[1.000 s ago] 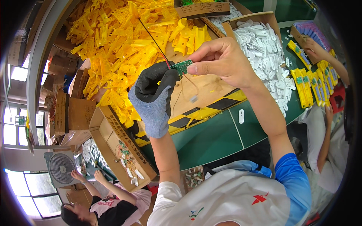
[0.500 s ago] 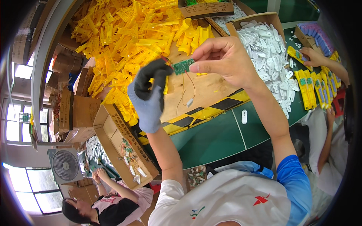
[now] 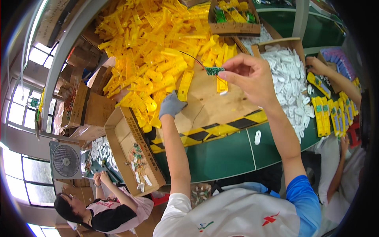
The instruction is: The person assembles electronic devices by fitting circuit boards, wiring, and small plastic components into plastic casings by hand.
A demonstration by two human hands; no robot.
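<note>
My bare right hand (image 3: pixel 252 79) pinches a small green circuit board (image 3: pixel 213 71) between thumb and fingertips, above a wooden board (image 3: pixel 213 112). Red and black wires stick out from the circuit board to the upper left, and a small white connector (image 3: pixel 224 93) shows below it. My left hand (image 3: pixel 172 104), in a grey glove with dark fingers, is low at the edge of the yellow pile. It appears closed on the near end of a yellow plastic casing (image 3: pixel 185 85); its fingertips are mostly hidden.
A heap of yellow casings (image 3: pixel 146 51) covers the far left. White oval pieces (image 3: pixel 282 75) fill a box at right. A cardboard box (image 3: pixel 118 136) holds wired boards at left. Striped tape (image 3: pixel 213 130) edges the wooden board. Other people sit at both sides; one person's hand (image 3: pixel 318 66) is at far right.
My left hand has let go of the circuit board's wires and moved down to the yellow casing. My right hand still holds the circuit board, now turned to a flatter angle. The view has shifted.
</note>
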